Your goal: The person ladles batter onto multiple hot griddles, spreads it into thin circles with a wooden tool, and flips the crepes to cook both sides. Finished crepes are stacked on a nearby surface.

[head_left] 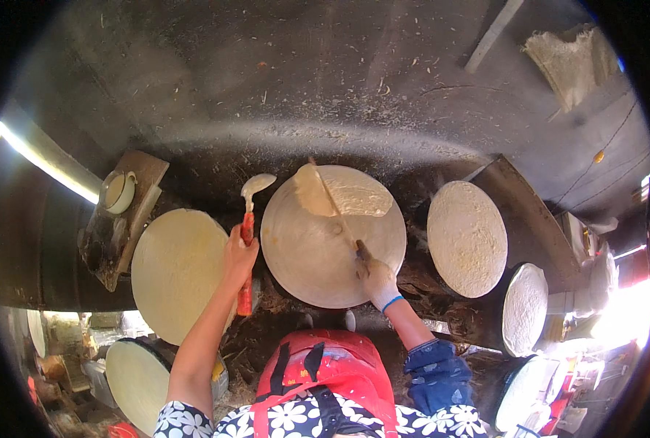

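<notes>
My left hand point(239, 255) grips the red handle of a metal ladle point(259, 186), held upright at the left edge of the round middle griddle point(310, 263). My right hand point(376, 276), in a pale glove with soiled fingertips, holds a long thin spreading stick point(334, 206) that lies slanted across that griddle. Pale batter point(361, 198) covers a band on the griddle's upper half, on both sides of the stick.
Round griddles with pale sheets stand at left point(172, 270), lower left point(132, 387), right point(467, 241) and far right point(523, 310). An enamel cup point(119, 191) sits on a board point(148, 168) at upper left. A dark wall point(303, 87) rises behind; a cloth point(569, 62) hangs upper right.
</notes>
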Available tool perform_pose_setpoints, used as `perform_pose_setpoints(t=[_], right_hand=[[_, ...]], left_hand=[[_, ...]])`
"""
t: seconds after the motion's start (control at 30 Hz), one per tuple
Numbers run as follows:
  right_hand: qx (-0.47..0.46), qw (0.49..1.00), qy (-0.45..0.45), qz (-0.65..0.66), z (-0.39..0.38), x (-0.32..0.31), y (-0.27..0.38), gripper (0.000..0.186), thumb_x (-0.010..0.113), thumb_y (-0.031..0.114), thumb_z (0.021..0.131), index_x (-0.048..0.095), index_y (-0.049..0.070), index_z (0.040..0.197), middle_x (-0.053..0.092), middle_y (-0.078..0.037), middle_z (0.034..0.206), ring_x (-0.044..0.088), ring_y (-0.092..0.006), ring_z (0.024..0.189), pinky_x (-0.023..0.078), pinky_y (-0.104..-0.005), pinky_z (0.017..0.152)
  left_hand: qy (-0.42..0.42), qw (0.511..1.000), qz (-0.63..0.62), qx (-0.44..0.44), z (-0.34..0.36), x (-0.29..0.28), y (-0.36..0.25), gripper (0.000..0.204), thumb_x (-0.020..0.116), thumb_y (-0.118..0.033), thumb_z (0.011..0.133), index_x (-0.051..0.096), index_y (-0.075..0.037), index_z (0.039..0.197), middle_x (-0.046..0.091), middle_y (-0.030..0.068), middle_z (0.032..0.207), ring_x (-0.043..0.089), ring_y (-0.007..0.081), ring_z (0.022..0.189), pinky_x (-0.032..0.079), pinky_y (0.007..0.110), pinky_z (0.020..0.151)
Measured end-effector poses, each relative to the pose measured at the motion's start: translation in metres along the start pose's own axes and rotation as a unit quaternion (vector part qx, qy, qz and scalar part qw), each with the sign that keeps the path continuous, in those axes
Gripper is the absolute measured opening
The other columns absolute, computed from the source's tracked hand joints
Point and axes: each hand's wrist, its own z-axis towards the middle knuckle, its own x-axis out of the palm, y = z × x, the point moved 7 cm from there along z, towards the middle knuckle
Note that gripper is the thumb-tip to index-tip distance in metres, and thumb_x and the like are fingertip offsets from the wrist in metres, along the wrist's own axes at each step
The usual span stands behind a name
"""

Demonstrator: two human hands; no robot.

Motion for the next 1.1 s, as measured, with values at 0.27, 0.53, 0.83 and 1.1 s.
perform_pose_setpoints(t=[0.27,0.53,0.83,1.1], right_hand=[[-0.043,0.988,0.068,-0.135,-0.063,-0.011,-0.024,0.066,0.049,0.036,0.106,0.027,0.027,0.167,0.070,-0.028,0.117,0.071,-0.0459,0.100,0.056,-0.0547,0.084],[0.029,0.998,-0.001,-0.061,-0.025,0.006,-0.030,0.067,0.047,0.037,0.106,0.026,0.016,0.167,0.069,-0.032,0.120,0.071,-0.0472,0.099,0.056,-0.0556,0.077],[-0.171,0.961,0.144,-0.161,-0.046,-0.008,-0.031,0.068,0.046,0.042,0.108,0.022,0.020,0.168,0.072,-0.026,0.107,0.073,-0.0458,0.084,0.058,-0.0549,0.071],[-0.208,0.970,0.009,-0.125,0.046,-0.033,-0.018,0.062,0.046,0.036,0.107,0.031,0.023,0.166,0.071,-0.026,0.105,0.071,-0.0472,0.088,0.057,-0.0552,0.073]], left_hand=[[0.028,0.996,-0.054,0.068,0.029,0.051,-0.041,0.040,0.065,-0.017,0.093,0.059,0.000,0.129,0.068,0.0259,0.111,0.067,0.0443,0.107,0.053,0.050,0.091],[0.034,0.997,0.028,0.064,-0.002,0.057,-0.033,0.045,0.063,-0.018,0.094,0.058,0.000,0.135,0.066,0.0279,0.125,0.063,0.0463,0.116,0.051,0.052,0.100],[0.038,0.999,0.019,-0.010,-0.113,-0.006,-0.006,0.049,0.065,-0.006,0.088,0.059,0.000,0.137,0.068,0.0270,0.114,0.065,0.0453,0.112,0.052,0.049,0.095],[0.003,0.999,0.033,-0.033,-0.175,-0.018,-0.040,0.048,0.064,-0.005,0.088,0.060,0.001,0.136,0.068,0.0286,0.114,0.066,0.0460,0.112,0.052,0.050,0.095]])
